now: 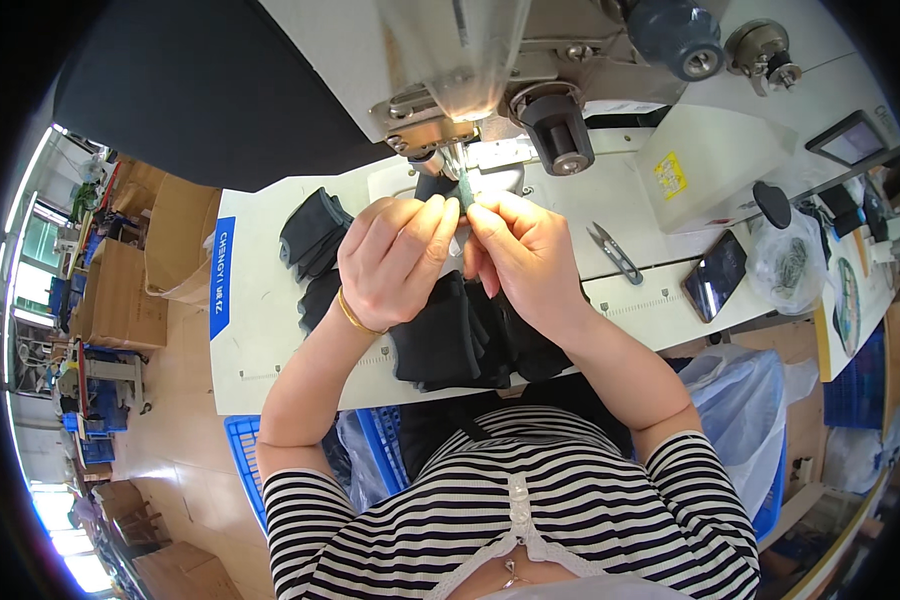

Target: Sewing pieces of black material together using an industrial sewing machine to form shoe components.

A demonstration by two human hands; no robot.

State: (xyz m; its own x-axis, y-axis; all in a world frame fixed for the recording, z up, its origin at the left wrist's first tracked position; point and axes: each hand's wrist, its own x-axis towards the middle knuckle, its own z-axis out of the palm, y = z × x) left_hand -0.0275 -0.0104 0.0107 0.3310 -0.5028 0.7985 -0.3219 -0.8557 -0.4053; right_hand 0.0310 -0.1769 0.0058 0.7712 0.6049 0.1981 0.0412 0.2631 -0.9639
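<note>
Both hands meet in front of the needle area of a sewing machine [440,135]. My left hand [395,255], with a yellow bangle at its wrist, is closed in a pinch of thumb and fingertips. Opposite it, my right hand [525,250] pinches too, its lower fingers curled. Between the fingertips is a small grey-green piece of fabric [466,190], its lower part hidden by the fingers. Black folded fabric pieces [435,340] lie in stacks beneath and between my forearms. Another black stack [313,232] sits left of my left hand.
Thread snips [615,252] and a phone [715,275] lie on the white table [255,350] at right, with a clear plastic bag [785,260] beyond. A black panel [220,100] overhangs the left. Blue crates [242,445] stand below the front edge. Cardboard boxes [125,295] are at far left.
</note>
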